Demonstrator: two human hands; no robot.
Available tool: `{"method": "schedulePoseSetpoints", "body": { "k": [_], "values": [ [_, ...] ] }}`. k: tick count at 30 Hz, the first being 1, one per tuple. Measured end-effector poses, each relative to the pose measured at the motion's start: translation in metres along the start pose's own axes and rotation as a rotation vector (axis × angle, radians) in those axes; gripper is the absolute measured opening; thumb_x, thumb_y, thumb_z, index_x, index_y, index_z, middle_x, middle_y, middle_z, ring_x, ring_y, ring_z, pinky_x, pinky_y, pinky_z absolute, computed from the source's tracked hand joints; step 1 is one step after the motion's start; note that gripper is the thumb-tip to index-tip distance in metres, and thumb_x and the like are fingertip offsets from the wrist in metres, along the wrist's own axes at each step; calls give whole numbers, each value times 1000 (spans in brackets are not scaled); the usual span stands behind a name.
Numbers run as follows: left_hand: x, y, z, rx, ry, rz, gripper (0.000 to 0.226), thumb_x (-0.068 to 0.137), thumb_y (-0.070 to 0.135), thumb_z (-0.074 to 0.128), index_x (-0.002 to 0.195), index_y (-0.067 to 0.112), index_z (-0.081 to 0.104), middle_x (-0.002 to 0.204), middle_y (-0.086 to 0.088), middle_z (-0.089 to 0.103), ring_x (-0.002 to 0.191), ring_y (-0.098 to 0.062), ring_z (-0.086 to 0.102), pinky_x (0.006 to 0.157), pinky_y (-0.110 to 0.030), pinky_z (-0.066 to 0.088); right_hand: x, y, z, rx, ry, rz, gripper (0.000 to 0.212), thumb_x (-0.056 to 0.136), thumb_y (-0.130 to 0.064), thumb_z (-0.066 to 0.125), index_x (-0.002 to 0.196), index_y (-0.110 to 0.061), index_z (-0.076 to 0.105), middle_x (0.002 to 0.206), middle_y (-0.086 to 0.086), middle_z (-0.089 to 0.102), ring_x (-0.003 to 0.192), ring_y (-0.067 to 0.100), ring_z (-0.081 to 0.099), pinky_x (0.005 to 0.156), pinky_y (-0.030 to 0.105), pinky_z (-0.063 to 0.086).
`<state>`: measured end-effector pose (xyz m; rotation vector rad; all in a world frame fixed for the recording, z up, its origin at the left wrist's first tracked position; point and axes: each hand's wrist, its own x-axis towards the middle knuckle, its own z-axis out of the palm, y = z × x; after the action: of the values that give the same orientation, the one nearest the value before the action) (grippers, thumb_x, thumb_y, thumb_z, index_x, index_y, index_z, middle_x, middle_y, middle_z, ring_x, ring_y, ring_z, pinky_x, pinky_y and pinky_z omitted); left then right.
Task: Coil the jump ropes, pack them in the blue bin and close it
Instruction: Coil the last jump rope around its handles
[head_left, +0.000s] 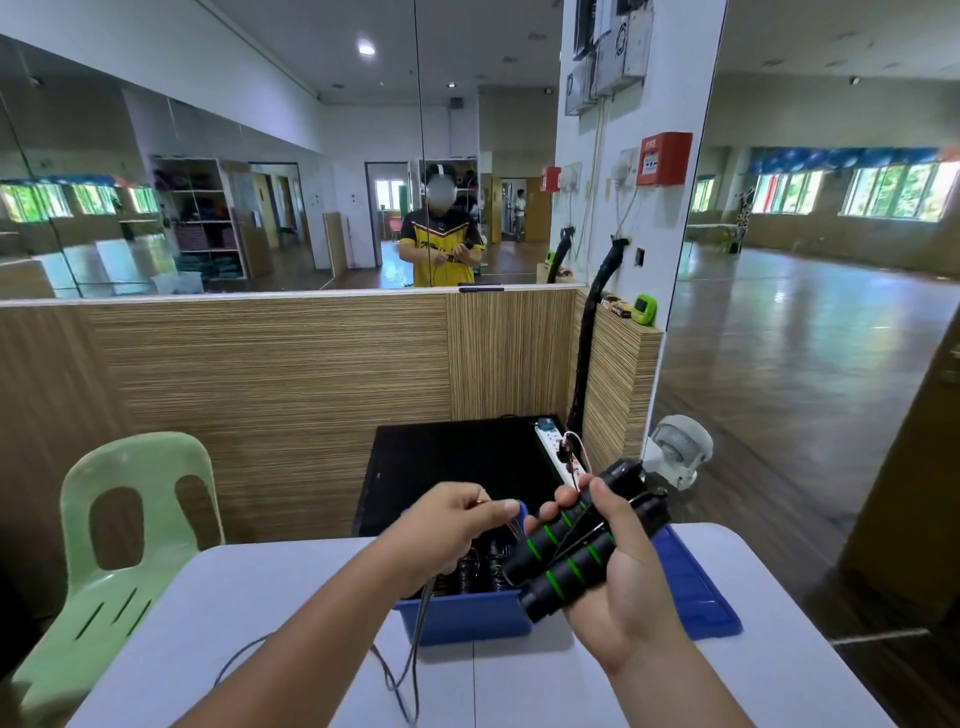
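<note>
My right hand (618, 566) grips the two black foam jump rope handles (571, 556) with green rings, held together above the blue bin (467, 618). My left hand (452, 530) pinches the thin grey rope cable (415, 644), which hangs down from it and loops over the white table (519, 686). Inside the bin lie other black jump rope handles (480, 569), partly hidden behind my hands. The blue lid (696, 587) lies flat on the table to the right of the bin.
A pale green plastic chair (119, 545) stands at the table's left. Behind the table are a black box (457, 462) with a white power strip (558, 449), a wooden partition and a mirror wall. A white fan (680, 452) sits on the floor at right.
</note>
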<state>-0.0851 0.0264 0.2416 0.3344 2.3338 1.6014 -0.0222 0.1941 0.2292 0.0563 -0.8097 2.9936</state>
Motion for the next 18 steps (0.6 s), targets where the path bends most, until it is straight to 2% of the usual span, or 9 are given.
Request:
{"method": "schedulePoseSetpoints", "body": {
  "k": [3,7,10,12,15,18],
  "values": [
    [-1,11,1,-8,56,6,41,99,41,65,66,20,51,57,0,34,45,-13,26,45,-26,20,0,7,-4,-62,84,-2,19,88,-28,67,86,-9,66,78,6,65,77,21,67,99,46,50],
    [-3,19,9,52,108,-3,36,103,35,56,75,14,63,56,5,43,45,-9,34,43,-22,26,6,14,-11,-105,155,-45,21,85,-27,70,87,-7,65,82,9,67,80,23,69,87,42,55],
    [-10,25,20,117,145,57,35,104,24,52,72,12,61,61,5,58,43,-3,41,46,-20,32,17,18,-18,-105,204,-17,26,84,-31,71,90,-6,64,89,13,65,86,26,65,85,43,56],
    [-18,28,28,200,182,105,34,103,20,49,71,12,59,65,4,61,45,0,43,48,-19,34,24,19,-21,-111,225,-9,26,87,-32,70,92,-8,64,90,13,66,84,25,65,80,43,57],
    [-27,24,40,341,227,184,33,102,19,44,70,17,52,64,4,54,57,-9,45,57,-30,37,32,19,-19,-79,270,-47,21,96,-29,64,89,-9,64,85,9,67,78,21,67,68,35,60],
    [-35,16,53,369,262,220,26,102,22,46,77,21,51,69,4,56,62,-13,47,60,-33,38,37,17,-11,-56,310,-99,22,99,-29,62,88,-9,63,80,6,66,77,19,65,73,35,57]
  ]
}}
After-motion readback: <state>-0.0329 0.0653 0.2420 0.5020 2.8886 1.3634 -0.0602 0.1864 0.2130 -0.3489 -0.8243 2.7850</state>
